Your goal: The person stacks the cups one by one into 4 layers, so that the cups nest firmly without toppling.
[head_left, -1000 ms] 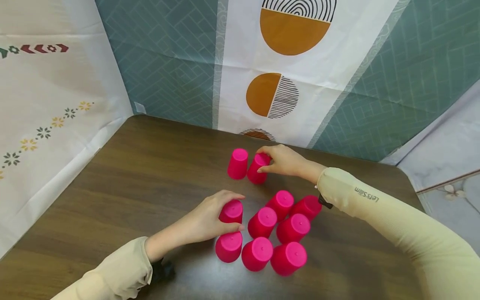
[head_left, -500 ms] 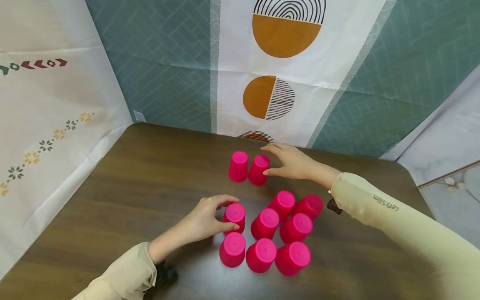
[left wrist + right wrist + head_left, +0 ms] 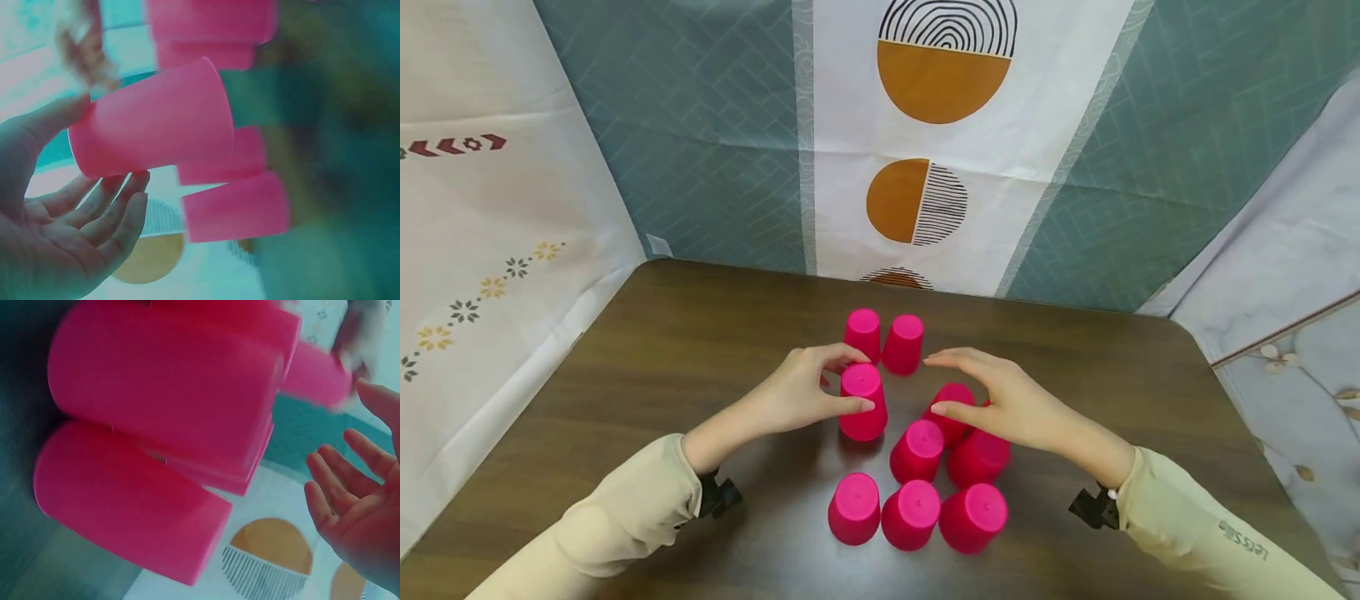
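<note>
My left hand [image 3: 793, 392] grips an upside-down pink plastic cup [image 3: 862, 408] by its sides, thumb near and fingers behind. In the left wrist view this cup [image 3: 153, 122] hangs between thumb and fingertips, lifted off the table. Two inverted cups stand side by side beyond it, the left one [image 3: 862, 329] and the right one [image 3: 903, 344]. My right hand [image 3: 1015, 404] hovers with fingers spread above a cluster of pink cups [image 3: 917, 450], partly hiding some. The right wrist view shows that hand [image 3: 362, 494] holding nothing, apart from the large close cups [image 3: 162, 387].
A front row of three inverted cups [image 3: 912, 515] stands nearest me. All are on a dark wooden table [image 3: 715, 317]. A patterned cloth [image 3: 925, 200] hangs behind the table's far edge, with a white cloth [image 3: 497, 333] at left.
My left hand has lifted its cup from beside the front row and carried it away toward the two back cups. The right hand has left the back right cup and come nearer, over the cluster.
</note>
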Demonstrator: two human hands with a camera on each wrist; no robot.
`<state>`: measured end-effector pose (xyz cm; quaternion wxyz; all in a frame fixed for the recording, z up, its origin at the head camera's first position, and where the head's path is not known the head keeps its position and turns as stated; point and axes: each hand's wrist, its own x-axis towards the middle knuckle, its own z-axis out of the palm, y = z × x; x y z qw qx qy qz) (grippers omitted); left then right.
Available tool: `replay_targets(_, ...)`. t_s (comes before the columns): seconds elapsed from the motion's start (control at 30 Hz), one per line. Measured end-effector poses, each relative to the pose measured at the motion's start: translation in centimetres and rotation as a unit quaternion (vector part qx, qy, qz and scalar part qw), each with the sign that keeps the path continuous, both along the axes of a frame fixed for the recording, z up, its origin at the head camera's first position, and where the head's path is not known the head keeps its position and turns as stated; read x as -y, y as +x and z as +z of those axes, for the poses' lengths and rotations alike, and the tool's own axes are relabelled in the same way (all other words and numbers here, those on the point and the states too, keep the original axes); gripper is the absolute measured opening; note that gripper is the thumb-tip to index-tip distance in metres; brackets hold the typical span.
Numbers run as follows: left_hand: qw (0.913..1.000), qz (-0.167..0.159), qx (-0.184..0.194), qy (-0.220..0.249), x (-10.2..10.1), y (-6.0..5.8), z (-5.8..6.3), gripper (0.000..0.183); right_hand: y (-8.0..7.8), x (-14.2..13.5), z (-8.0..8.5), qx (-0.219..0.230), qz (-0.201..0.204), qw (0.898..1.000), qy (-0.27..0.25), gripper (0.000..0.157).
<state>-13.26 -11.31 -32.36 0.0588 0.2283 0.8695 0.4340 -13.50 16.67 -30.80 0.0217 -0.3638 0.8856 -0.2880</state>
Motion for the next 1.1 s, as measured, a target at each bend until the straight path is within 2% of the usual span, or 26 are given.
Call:
replay_targets(0.13,0.9997,0.006,-0.024,0.004,0.2,-1.7,2.1,0.05,1.6,-0.1,-0.4,-0.021,0.015,0.999,0.021,0.055)
replay_targets(0.27,0.9986,-0.007,-0.052,0.006,0.1,-4.2,4.2,0.045,2.2,-0.1,-1.1,-0.089,0.041,0.993,0.066,0.053)
replay_targets(0.33,0.9982,-0.019,-0.056,0.012,-0.2,-5.7,4.8,0.042,2.3,0.0,-1.6,-0.123,0.058,0.987,0.081,0.053)
replay_targets(0.43,0.9974,-0.042,-0.05,0.03,-1.3,-7.7,5.3,0.041,2.4,0.2,-2.3,-0.152,0.077,0.981,0.091,0.054)
replay_targets(0.57,0.9965,-0.065,-0.046,0.028,-3.2,-9.3,5.7,0.044,2.5,0.7,-2.9,-0.163,0.101,0.976,0.107,0.058)
replay_targets(0.7,0.9947,-0.086,-0.057,-0.005,-5.3,-10.0,5.8,0.047,2.7,1.0,-3.2,-0.166,0.111,0.972,0.125,0.06)
replay_targets(0.83,0.9927,-0.104,-0.058,-0.019,-7.5,-10.9,5.4,0.048,2.7,0.9,-3.6,-0.181,0.112,0.968,0.132,0.056)
replay_targets(0.93,0.993,-0.106,-0.046,-0.023,-8.7,-11.7,4.8,0.045,2.6,1.0,-3.7,-0.18,0.109,0.969,0.125,0.053)
replay_targets(1.1,0.9912,-0.113,-0.022,-0.065,-10.0,-12.7,3.9,0.041,2.6,1.3,-3.4,-0.157,0.098,0.975,0.123,0.05)
